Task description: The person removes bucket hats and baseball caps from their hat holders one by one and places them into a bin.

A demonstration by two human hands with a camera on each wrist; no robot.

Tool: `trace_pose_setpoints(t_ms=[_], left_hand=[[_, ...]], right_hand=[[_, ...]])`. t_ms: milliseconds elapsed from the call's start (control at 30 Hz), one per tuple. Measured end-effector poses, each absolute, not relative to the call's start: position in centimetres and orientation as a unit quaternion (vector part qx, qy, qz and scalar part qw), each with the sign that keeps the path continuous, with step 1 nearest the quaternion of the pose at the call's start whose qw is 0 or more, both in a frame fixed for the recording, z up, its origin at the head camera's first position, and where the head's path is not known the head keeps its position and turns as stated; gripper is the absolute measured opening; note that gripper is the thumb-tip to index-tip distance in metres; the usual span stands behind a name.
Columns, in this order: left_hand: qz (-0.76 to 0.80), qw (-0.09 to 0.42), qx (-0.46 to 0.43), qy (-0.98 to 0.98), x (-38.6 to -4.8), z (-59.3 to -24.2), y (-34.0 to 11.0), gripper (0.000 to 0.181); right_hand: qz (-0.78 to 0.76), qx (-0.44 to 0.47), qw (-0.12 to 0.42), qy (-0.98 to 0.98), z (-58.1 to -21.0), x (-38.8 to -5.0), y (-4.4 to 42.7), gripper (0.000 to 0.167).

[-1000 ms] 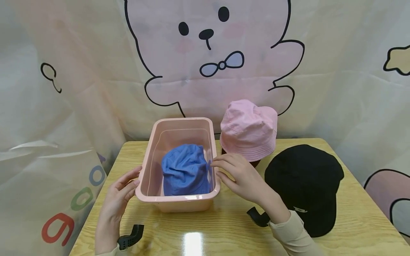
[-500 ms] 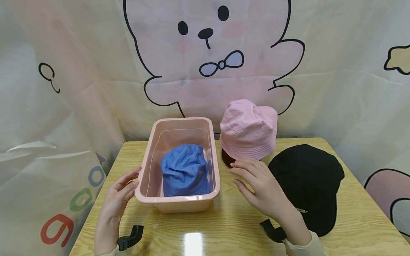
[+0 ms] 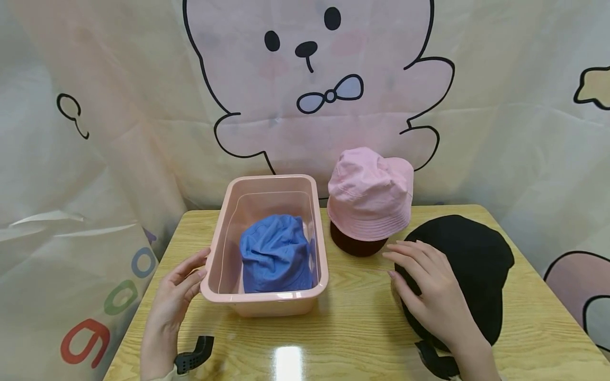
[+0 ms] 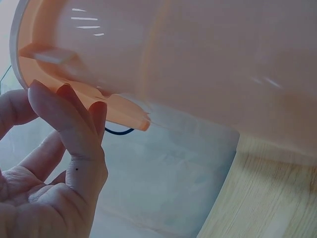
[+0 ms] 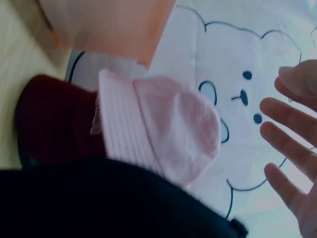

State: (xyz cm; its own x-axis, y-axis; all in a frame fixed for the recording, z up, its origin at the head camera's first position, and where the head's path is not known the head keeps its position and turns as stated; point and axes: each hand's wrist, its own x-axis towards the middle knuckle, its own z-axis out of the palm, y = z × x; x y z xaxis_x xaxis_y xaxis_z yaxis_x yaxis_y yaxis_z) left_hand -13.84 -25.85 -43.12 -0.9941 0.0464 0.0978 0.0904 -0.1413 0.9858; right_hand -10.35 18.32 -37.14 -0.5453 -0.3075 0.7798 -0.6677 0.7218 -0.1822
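Observation:
My left hand (image 3: 178,293) is at the left side of a pink plastic basin (image 3: 274,304), fingertips touching its rim from outside. In the left wrist view, loosely bent fingers (image 4: 74,134) touch the underside of the basin's lip. A crumpled blue hat (image 3: 275,254) lies inside the basin. My right hand (image 3: 436,291) hovers over the left part of a black cap (image 3: 469,270), hiding some of it. Its fingers are spread and grip nothing; whether they touch the cap I cannot tell.
Behind the right hand, a pink bucket hat (image 3: 369,193) sits on top of a dark maroon cap (image 3: 357,246). The wooden table (image 3: 238,349) ends against a printed cloth backdrop (image 3: 157,106) at the back and sides.
My right hand has left the basin's right rim and moved right, to over the black cap. The left hand, basin and hats stay in place.

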Motion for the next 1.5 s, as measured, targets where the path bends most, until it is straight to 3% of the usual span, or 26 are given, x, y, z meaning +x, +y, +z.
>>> trace_pose_setpoints(t_ms=[800, 1500], left_hand=[[-0.753, 0.020, -0.046, -0.656, -13.7, -43.1, -25.9, 0.036], [-0.757, 0.017, -0.044, -0.652, -13.8, -43.0, -25.8, 0.036]], right_hand=[[0.196, 0.176, 0.425, -0.866, -38.6, -9.4, 23.9, 0.054], [0.171, 0.145, 0.422, -0.878, -38.7, -9.0, 25.8, 0.066]])
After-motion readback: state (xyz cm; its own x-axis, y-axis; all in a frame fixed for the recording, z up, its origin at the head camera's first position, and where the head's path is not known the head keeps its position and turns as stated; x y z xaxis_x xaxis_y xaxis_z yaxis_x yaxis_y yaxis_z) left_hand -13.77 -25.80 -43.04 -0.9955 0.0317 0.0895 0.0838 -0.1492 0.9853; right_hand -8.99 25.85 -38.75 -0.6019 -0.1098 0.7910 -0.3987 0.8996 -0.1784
